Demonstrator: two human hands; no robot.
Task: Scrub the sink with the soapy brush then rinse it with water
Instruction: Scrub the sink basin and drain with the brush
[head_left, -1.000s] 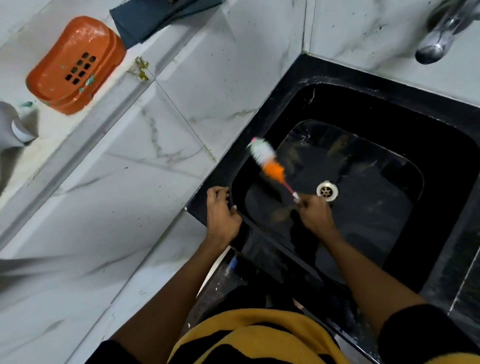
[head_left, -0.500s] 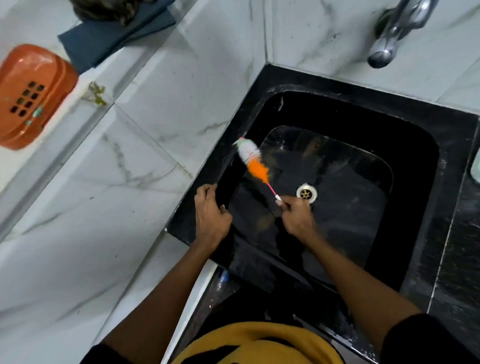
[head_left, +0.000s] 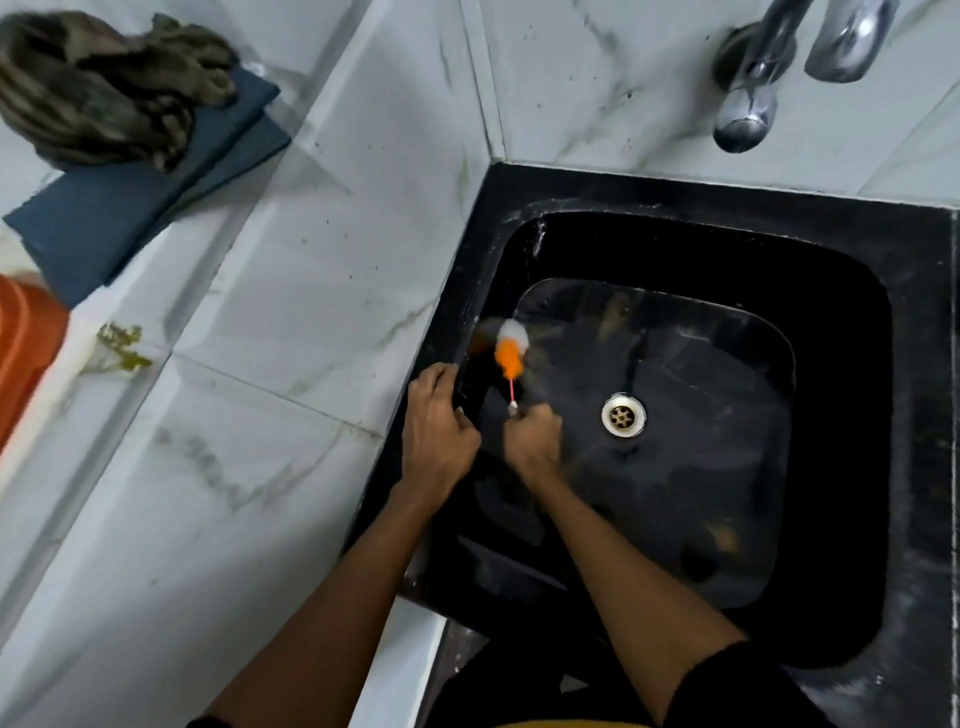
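A black sink (head_left: 727, 202) fills the right of the view, with a metal drain (head_left: 623, 414) in its wet bottom. My right hand (head_left: 532, 439) is inside the basin, shut on the thin handle of a brush (head_left: 509, 353) with an orange and white bristle head. The head is blurred and presses against the sink's left inner wall. My left hand (head_left: 439, 431) grips the sink's left rim, fingers curled over the edge. A chrome tap (head_left: 748, 98) hangs above the back rim; no water runs from it.
White marble tiles (head_left: 311, 312) cover the wall and ledge left of the sink. On the ledge lie a folded dark blue cloth (head_left: 130, 208) with a crumpled brownish rag (head_left: 98, 88) on top, and an orange soap box (head_left: 26, 358) at the left edge.
The view has shifted, so the sink sits further left and lower. My right hand has moved left toward the sink's left wall, swinging the brush head more upright. My left hand stays on the rim.
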